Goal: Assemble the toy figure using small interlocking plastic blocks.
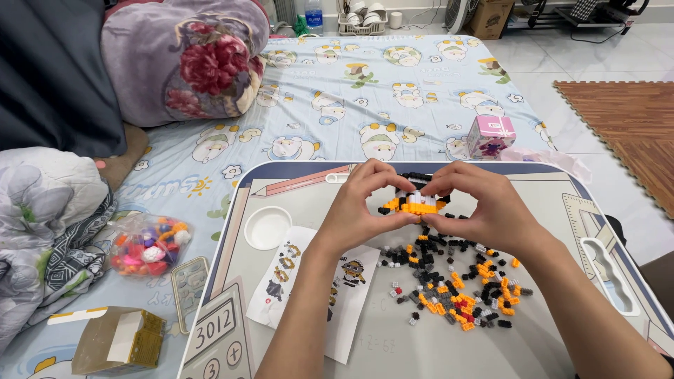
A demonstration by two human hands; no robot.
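Both of my hands hold one small model built of tiny black, orange and white bricks above a lap table. My left hand grips its left side and my right hand grips its right side, fingertips meeting over the top. A pile of loose black, orange and grey bricks lies on the table just below my right hand. A folded instruction sheet with pictures lies under my left forearm.
A round white cup recess sits at the table's left. A small pink box stands behind the table. On the bedsheet to the left lie a bag of coloured pieces, a phone and an open cardboard box.
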